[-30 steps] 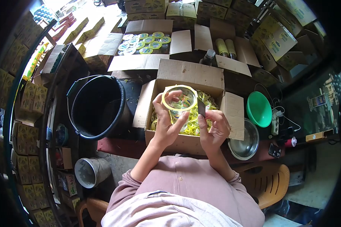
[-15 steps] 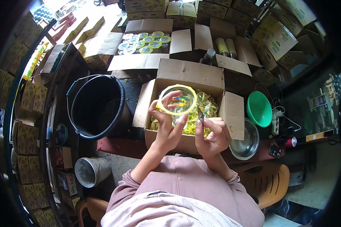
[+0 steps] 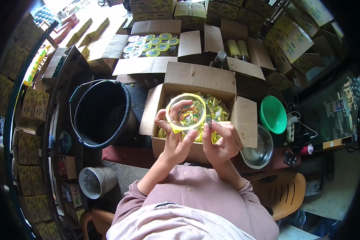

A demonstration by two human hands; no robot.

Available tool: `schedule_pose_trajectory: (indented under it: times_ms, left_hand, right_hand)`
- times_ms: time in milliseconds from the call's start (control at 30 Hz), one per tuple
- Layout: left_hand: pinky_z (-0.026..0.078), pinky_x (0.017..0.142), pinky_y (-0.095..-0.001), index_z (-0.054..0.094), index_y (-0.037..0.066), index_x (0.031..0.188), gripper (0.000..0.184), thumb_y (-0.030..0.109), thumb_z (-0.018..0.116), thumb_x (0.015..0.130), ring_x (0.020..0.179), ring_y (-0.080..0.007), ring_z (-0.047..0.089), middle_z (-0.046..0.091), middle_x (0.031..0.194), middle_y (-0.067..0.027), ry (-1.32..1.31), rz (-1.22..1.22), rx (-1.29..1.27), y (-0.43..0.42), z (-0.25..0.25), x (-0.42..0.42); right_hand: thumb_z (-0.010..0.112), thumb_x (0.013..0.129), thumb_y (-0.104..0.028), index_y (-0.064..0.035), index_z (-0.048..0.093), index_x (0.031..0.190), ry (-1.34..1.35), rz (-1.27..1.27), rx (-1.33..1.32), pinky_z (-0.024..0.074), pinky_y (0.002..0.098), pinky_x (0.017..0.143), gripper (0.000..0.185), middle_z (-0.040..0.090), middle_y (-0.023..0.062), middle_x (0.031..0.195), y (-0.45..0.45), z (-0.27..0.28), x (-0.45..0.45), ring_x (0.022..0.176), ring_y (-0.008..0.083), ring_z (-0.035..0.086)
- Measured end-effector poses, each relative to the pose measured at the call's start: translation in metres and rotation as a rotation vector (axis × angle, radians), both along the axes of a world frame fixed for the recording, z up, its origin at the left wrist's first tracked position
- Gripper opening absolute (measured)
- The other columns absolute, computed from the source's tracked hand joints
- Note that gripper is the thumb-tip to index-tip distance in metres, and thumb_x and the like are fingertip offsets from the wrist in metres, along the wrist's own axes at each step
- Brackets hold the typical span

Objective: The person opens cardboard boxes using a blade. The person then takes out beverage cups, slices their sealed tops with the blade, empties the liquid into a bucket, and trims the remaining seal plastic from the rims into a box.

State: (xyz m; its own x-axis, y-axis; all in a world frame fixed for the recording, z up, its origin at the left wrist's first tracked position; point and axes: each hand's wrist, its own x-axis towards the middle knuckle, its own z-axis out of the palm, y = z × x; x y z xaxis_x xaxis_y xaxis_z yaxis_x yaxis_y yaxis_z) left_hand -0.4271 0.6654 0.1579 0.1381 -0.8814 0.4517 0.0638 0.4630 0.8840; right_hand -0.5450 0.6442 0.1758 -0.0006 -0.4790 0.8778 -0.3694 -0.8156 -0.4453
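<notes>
My left hand grips a clear plastic cup with a yellow rim and a coloured print, tilted so its round end faces me. Some of its fingers show through the clear wall. In my right hand, a small dark blade is pinched between thumb and fingers, with its tip up against the right side of the yellow rim. Both hands are above an open cardboard box, which holds a heap of yellow strips.
A large black bucket stands left of the box. To the right are a green bowl and a metal bowl. Behind, another carton holds several yellow-lidded cups, and a bottle stands near it.
The cup has turned to face me more squarely and dropped slightly. My right hand has shifted a little left, bringing the blade from beside the cup to its rim.
</notes>
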Motion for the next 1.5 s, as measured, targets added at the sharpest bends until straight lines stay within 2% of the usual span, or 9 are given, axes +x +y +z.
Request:
schedule_pose_trajectory:
  times_ms: [100, 233, 300, 333, 400, 700, 867, 967, 1500]
  left_hand:
    - [0.014, 0.103, -0.0327, 0.043, 0.001, 0.115, 0.038, 0.021, 0.051, 0.085, 0.122, -0.0234, 0.02, 0.027, 0.128, -0.0141, -0.149, 0.075, 0.02, 0.001, -0.003, 0.001]
    - [0.015, 0.103, -0.035, 0.02, 0.0, 0.125, 0.055, 0.024, 0.05, 0.086, 0.116, -0.0255, 0.032, 0.027, 0.128, -0.0141, -0.919, 0.265, 0.044, 0.006, 0.009, 0.012]
    - [0.018, 0.103, -0.0359, 0.013, 0.0, 0.125, 0.06, 0.022, 0.052, 0.085, 0.114, -0.0255, 0.034, 0.027, 0.128, -0.0152, -0.796, 0.25, 0.034, 0.006, 0.01, 0.008]
    - [0.02, 0.102, -0.0362, 0.012, 0.0, 0.123, 0.061, 0.021, 0.053, 0.084, 0.115, -0.0253, 0.034, 0.027, 0.127, -0.016, -0.425, 0.176, 0.018, 0.002, 0.002, -0.002]
    - [0.023, 0.101, -0.0366, 0.008, 0.0, 0.121, 0.063, 0.018, 0.056, 0.083, 0.115, -0.0252, 0.033, 0.027, 0.126, -0.0178, -0.111, 0.115, 0.008, 0.001, -0.001, -0.006]
    - [0.032, 0.096, -0.0376, 0.005, 0.008, 0.115, 0.065, 0.008, 0.059, 0.08, 0.112, -0.0274, 0.037, 0.026, 0.123, -0.024, -0.143, 0.168, -0.068, -0.002, 0.002, -0.011]
    - [0.033, 0.096, -0.0376, 0.005, 0.009, 0.116, 0.066, 0.005, 0.059, 0.079, 0.112, -0.0276, 0.038, 0.027, 0.123, -0.0238, -0.086, 0.15, -0.167, -0.005, -0.003, -0.012]
    - [0.033, 0.096, -0.0373, 0.006, 0.009, 0.115, 0.066, 0.004, 0.06, 0.078, 0.113, -0.0273, 0.038, 0.027, 0.123, -0.0237, -0.127, 0.141, -0.123, -0.004, 0.002, -0.009]
    - [0.033, 0.096, -0.0362, 0.007, 0.009, 0.115, 0.066, 0.005, 0.06, 0.078, 0.113, -0.0261, 0.039, 0.028, 0.122, -0.0223, -0.145, 0.171, -0.138, -0.01, -0.006, -0.006]
  right_hand:
    - [0.068, 0.065, 0.006, -0.0021, 0.063, 0.086, -0.017, -0.018, 0.012, 0.0485, 0.0253, 0.055, 0.023, 0.06, 0.0068, 0.071, 0.0, 0.0, 0.001, 0.061, 0.0165, 0.06]
    - [0.067, 0.067, 0.006, -0.002, 0.06, 0.087, -0.007, -0.046, 0.0, 0.0478, 0.026, 0.055, 0.023, 0.059, 0.0066, 0.071, 0.0, -0.001, 0.002, 0.061, 0.0168, 0.059]
    - [0.067, 0.068, 0.005, -0.0019, 0.058, 0.087, 0.004, -0.05, 0.002, 0.0475, 0.0265, 0.055, 0.022, 0.058, 0.0066, 0.072, 0.001, -0.003, 0.002, 0.061, 0.0171, 0.058]
    - [0.067, 0.068, 0.004, -0.0019, 0.058, 0.087, 0.003, -0.049, 0.0, 0.0475, 0.0266, 0.055, 0.022, 0.058, 0.0065, 0.072, 0.001, -0.004, 0.003, 0.061, 0.0171, 0.058]
    - [0.068, 0.069, 0.003, -0.0019, 0.058, 0.087, 0.005, -0.059, -0.002, 0.0476, 0.0269, 0.055, 0.022, 0.058, 0.0065, 0.072, 0.0, -0.005, 0.003, 0.061, 0.0174, 0.059]
    - [0.068, 0.07, 0.0, -0.0019, 0.059, 0.086, 0.003, -0.105, -0.02, 0.0477, 0.027, 0.055, 0.019, 0.058, 0.007, 0.071, -0.003, -0.009, 0.005, 0.06, 0.0181, 0.059]
    - [0.069, 0.069, 0.0, -0.0018, 0.06, 0.086, 0.01, -0.119, -0.011, 0.0475, 0.0267, 0.055, 0.019, 0.058, 0.0068, 0.072, -0.009, -0.006, 0.004, 0.061, 0.018, 0.059]
    - [0.069, 0.065, 0.004, -0.0023, 0.063, 0.085, -0.02, -0.069, 0.02, 0.0501, 0.0254, 0.056, 0.022, 0.06, 0.007, 0.071, -0.011, -0.003, 0.002, 0.061, 0.0168, 0.061]
    - [0.069, 0.065, 0.005, -0.0031, 0.064, 0.084, 0.019, -0.095, 0.113, 0.049, 0.0254, 0.056, 0.022, 0.061, 0.0064, 0.07, -0.01, -0.011, -0.001, 0.06, 0.0146, 0.06]
